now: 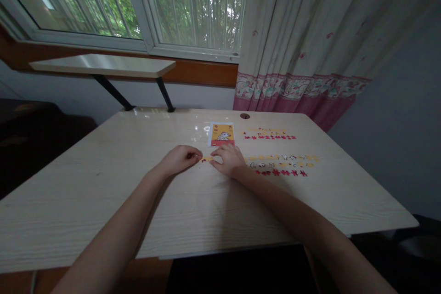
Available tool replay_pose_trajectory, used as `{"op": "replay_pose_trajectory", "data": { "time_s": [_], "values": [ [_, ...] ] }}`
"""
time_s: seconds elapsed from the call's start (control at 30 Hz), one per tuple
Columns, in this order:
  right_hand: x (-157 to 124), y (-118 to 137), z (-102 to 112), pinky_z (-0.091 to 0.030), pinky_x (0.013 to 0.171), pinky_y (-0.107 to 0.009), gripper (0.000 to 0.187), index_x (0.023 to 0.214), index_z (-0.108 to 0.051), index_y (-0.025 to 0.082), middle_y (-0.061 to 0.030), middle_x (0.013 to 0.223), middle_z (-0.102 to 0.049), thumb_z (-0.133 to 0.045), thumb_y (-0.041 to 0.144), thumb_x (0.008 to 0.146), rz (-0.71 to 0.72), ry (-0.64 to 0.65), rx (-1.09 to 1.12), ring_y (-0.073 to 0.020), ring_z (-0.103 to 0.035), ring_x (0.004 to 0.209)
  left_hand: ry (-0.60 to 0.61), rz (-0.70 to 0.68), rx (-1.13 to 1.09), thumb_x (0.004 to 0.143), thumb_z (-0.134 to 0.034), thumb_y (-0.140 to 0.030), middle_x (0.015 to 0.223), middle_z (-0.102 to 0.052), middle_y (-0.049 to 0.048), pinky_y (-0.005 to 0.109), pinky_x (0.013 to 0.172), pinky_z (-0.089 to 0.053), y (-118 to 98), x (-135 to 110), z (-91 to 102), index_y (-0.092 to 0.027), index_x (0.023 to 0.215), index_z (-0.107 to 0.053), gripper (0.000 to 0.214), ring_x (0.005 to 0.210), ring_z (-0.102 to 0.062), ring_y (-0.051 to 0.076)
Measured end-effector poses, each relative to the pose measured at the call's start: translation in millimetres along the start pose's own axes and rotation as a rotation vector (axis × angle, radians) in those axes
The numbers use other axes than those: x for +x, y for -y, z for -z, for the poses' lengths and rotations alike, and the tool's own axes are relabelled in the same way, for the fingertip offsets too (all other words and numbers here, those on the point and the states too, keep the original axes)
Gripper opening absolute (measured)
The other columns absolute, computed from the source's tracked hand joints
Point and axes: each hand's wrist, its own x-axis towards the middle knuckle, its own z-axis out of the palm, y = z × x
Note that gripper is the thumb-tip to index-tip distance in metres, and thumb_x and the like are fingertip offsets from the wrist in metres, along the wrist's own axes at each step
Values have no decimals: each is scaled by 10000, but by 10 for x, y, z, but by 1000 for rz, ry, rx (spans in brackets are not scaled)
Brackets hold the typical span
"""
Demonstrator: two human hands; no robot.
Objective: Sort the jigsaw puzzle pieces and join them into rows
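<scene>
A short strip of small yellow-orange jigsaw pieces (206,160) lies flat on the table between my hands. My left hand (181,157) is closed, its thumb and forefinger pinching at the strip's left end. From the other side my right hand (228,160) curves its thumb and forefinger around the right end, a gap showing behind the fingertips. The exact piece under each fingertip is partly hidden. Just beyond lies a picture card (223,134) with a white cartoon animal on yellow and red; my right fingers overlap its lower edge.
Loose yellow, white and red jigsaw pieces (281,173) lie in rows right of my right hand, some behind my forearm. More rows (270,137) lie farther back. A raised shelf (103,65) stands at the back left of the wooden table (103,202). Behind hangs a curtain (292,55).
</scene>
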Motion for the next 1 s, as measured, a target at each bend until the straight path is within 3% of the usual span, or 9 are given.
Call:
{"op": "replay_pose_trajectory", "data": {
  "time_s": [0.27,0.7,1.0],
  "values": [
    [6,-9,-27,-327,823,-338,219,1004,-641,264,2,1026,-643,-497,251,840,97,21,7,-192,-486,938,6,0,20,747,-522,-279,710,-668,38,210,579,-394,26,1,-10,-157,829,-692,225,618,-572,146],
    [30,88,95,-321,814,-328,240,1015,-650,286,19,1045,-644,-454,256,881,116,142,-98,-193,-473,953,43,-37,13,775,-485,-270,731,-666,41,216,606,-416,40,11,-18,-132,839,-674,243,638,-575,139],
    [14,95,68,-317,803,-337,250,1039,-638,289,5,1032,-637,-437,269,891,162,127,-146,-205,-439,952,45,-23,42,779,-483,-274,720,-666,27,214,599,-412,56,22,-24,-145,836,-679,241,628,-569,135]
  ]
}}
